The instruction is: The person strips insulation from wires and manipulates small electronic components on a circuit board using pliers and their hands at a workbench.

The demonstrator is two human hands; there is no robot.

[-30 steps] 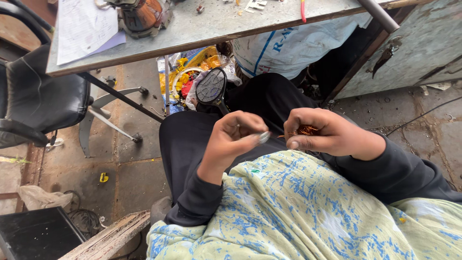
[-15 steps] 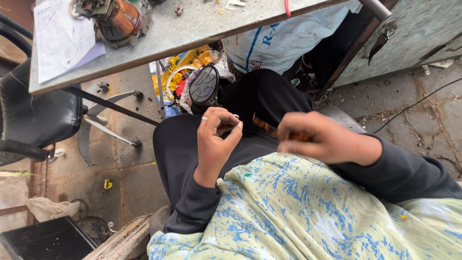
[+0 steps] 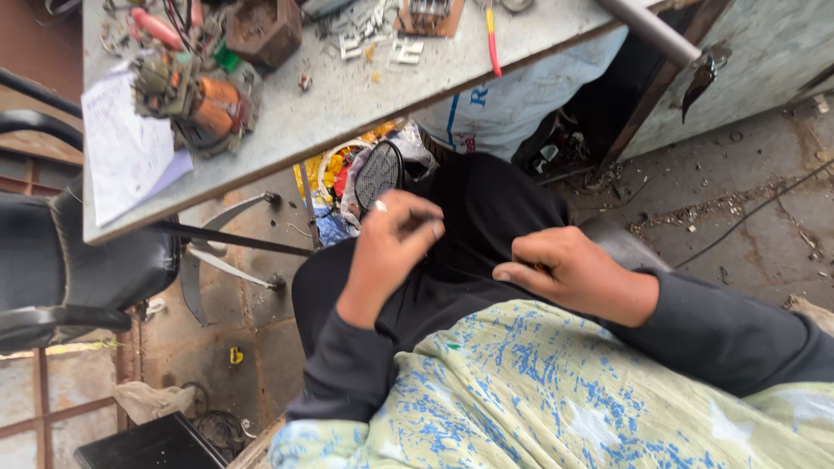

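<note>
I look down at my lap, which is covered by black trousers and a pale green cloth with blue print. My left hand hovers over my left thigh with its fingers curled in and the tips pinched together. My right hand rests on the trousers as a loose fist, a hand's width to the right of the left. Both arms are in dark sleeves. Whatever either hand may enclose is hidden by the fingers.
A grey worktable stands ahead with an orange-wound motor part, a sheet of paper, a red-handled tool and small metal scraps. A black chair is at left. A round black mesh piece and colourful clutter lie under the table.
The view has shifted so the tabletop shows more. A small metal piece and an orange-brown item seen at my fingers earlier are out of sight; my hands have drawn slightly apart.
</note>
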